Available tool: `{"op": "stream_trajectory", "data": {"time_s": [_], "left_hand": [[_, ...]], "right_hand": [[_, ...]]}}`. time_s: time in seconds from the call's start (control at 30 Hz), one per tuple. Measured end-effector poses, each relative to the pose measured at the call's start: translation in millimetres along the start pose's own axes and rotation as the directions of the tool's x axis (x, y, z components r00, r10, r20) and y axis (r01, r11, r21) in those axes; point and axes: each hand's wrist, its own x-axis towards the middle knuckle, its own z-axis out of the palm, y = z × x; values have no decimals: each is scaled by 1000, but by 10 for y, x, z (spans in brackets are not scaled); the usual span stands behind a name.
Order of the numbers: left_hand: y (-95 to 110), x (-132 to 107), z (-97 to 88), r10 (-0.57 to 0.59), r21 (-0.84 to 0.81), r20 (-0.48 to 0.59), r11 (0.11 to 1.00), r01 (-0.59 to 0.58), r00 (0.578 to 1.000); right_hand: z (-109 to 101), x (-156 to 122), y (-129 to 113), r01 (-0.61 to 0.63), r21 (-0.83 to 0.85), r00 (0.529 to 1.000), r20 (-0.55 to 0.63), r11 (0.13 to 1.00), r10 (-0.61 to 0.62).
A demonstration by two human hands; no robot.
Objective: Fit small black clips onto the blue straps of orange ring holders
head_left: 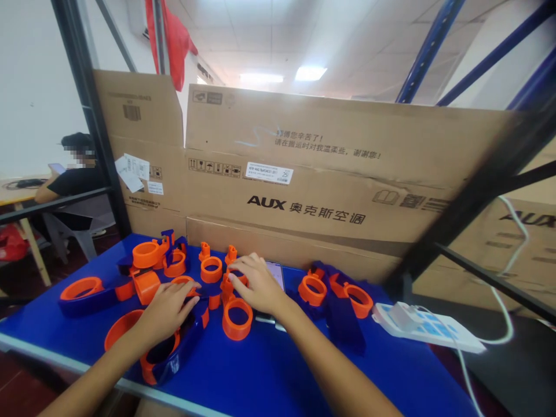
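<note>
Two bare hands worked among orange rings scattered over the blue bench. The left hand lay flat with fingers released, spread over an orange ring set in a dark blue holder. The right hand curled loosely, fingertips touching a small orange piece; whether it gripped was unclear. Another orange ring stood just beside it.

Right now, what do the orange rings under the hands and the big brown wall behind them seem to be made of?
The orange rings look like hard plastic with a matte finish: even, bright colour, dull with no glare, and moulded edges. The brown wall is most likely corrugated cardboard: it has creases, printed text and a stuck-on label. The blue table top looks smooth, but its material I cannot tell.
</note>
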Motion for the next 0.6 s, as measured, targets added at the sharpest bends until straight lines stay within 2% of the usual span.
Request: {"op": "stream_trajectory", "data": {"time_s": [0.1, 0.17, 0.27, 0.33, 0.43, 0.5, 0.57, 0.6], "left_hand": [[8, 52, -14, 45, 35, -46, 998, -43, 998], [9, 97, -44, 65, 61, -78, 996, -60, 995], [13, 167, -128, 50, 75, -136, 996, -40, 989], [44, 215, -212, 12, 36, -216, 999, -4, 976], [195, 295, -341, -108, -182, -377, 982, 41, 920], [380, 343, -388, -253, -437, -428, 898, 47, 867], [612, 372, -378, -421, -695, -390, 718, 39, 819], [734, 377, -351, -482, -794, -337, 607, 31, 809]], "right_hand": [[-66, -356, -172, 65, 54, 993, -97, 996, -60], [22, -585, -348, 111, 37, 992, -66, 993, -108], [352, -859, -661, 231, 35, 970, 76, 972, -233], [641, -949, -855, 266, 36, 956, 115, 963, -268], [1004, -912, -1062, 241, 8, 961, 137, 970, -240], [1129, -821, -1125, 196, -14, 971, 140, 981, -192], [1157, -751, -1123, 137, -23, 984, 121, 990, -134], [1141, -742, -1096, 112, -15, 988, 106, 994, -109]]}}
